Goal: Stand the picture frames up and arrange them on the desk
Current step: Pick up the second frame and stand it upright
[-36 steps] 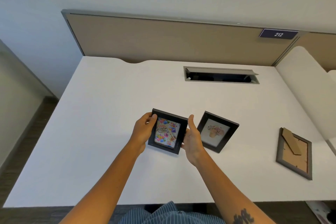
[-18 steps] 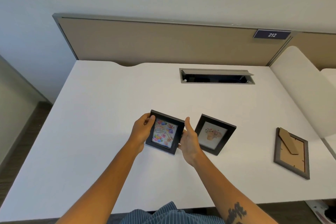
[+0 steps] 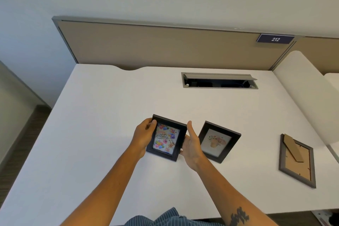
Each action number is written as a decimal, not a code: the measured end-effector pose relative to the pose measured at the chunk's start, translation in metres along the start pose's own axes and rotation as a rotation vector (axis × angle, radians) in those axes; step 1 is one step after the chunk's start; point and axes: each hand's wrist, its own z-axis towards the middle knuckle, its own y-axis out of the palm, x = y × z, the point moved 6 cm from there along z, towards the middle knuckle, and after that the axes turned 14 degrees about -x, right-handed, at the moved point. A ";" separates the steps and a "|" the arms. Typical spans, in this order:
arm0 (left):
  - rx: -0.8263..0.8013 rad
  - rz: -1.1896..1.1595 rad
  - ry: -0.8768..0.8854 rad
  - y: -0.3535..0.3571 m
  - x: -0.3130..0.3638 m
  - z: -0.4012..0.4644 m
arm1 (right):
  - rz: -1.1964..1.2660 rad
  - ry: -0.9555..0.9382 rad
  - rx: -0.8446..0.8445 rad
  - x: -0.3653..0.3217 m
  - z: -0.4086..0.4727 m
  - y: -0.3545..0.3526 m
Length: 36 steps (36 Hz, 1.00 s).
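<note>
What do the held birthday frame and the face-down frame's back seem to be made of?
Birthday frame: matte black moulding, likely painted wood or composite, given its thick square edges and lack of shine; whether it is glazed is unclear. Face-down frame: grey border, with a brown backing and easel stand that look like fibreboard or cardboard, flat and dull.

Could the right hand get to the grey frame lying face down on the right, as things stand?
Probably yes, once it lets go: the right hand is busy holding the birthday frame. The desk between it and the grey frame is bare past the flower frame.
</note>
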 end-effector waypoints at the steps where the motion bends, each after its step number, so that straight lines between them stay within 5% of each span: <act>1: -0.001 -0.004 -0.001 0.000 0.000 0.001 | 0.000 -0.001 -0.003 0.000 0.001 0.000; 22: 0.066 0.087 0.041 -0.001 0.003 -0.003 | -0.262 -0.044 0.061 -0.002 -0.001 -0.011; 36: 0.255 0.767 0.298 0.001 0.031 -0.021 | -1.033 -0.454 0.256 -0.031 -0.033 -0.011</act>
